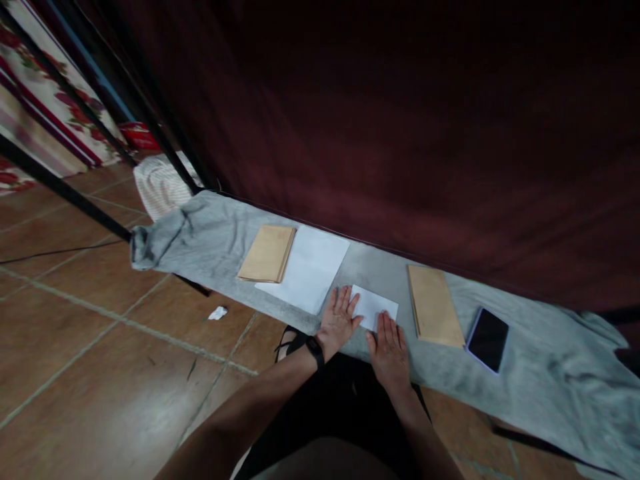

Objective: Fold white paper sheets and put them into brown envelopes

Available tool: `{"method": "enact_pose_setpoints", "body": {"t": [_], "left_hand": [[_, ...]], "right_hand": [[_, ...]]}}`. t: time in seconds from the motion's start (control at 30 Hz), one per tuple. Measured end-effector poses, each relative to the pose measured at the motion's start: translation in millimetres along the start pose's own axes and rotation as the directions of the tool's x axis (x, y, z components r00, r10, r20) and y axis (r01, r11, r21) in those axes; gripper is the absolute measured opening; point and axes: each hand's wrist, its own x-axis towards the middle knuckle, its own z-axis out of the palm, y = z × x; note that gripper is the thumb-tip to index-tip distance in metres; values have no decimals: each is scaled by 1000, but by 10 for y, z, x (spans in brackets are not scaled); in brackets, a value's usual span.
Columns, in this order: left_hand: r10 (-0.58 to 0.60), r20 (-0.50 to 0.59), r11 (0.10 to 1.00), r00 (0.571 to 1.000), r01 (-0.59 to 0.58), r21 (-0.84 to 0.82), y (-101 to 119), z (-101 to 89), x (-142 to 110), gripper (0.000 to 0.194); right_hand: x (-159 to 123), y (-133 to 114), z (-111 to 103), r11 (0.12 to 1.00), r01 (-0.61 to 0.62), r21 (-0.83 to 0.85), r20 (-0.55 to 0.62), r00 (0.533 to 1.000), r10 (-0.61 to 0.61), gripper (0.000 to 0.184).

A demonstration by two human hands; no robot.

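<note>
A small white rectangle of paper, seemingly folded (373, 305), lies flat on the grey cloth (380, 263) covering a narrow bench. My left hand (339, 319), with a black band on its wrist, rests at the paper's left edge, fingers stretched out. Across its lower right part lies my right hand (389, 343), fingers extended and touching the paper. Larger white sheets (315, 267) sit to the left, partly under a stack of brown paper envelopes (267, 253). Another brown envelope stack (435, 305) lies right of my right hand.
A phone (489, 339) with a dark screen lies right of the right-hand stack. A dark red curtain (375, 147) hangs along the bench's far side. Black metal poles (65, 187) stand at the left. A crumpled white scrap (218, 313) is on the tiled floor.
</note>
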Motion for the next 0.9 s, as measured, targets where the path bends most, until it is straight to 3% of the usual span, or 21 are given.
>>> {"method": "enact_pose_setpoints", "body": {"t": [0.2, 0.47, 0.7, 0.9], "left_hand": [[-11, 10, 999, 1000, 11, -36, 8, 20, 4, 63], [31, -84, 997, 996, -37, -70, -35, -20, 22, 60], [205, -74, 973, 976, -211, -90, 278, 91, 273, 60], [171, -85, 983, 982, -176, -51, 310, 240, 329, 61]], "right_hand": [[-95, 108, -39, 1000, -17, -1, -16, 1000, 17, 63], [-77, 97, -93, 998, -48, -36, -5, 999, 48, 61], [-52, 88, -83, 998, -56, -43, -12, 998, 56, 57], [-45, 83, -66, 996, -54, -66, -72, 996, 50, 56]]}}
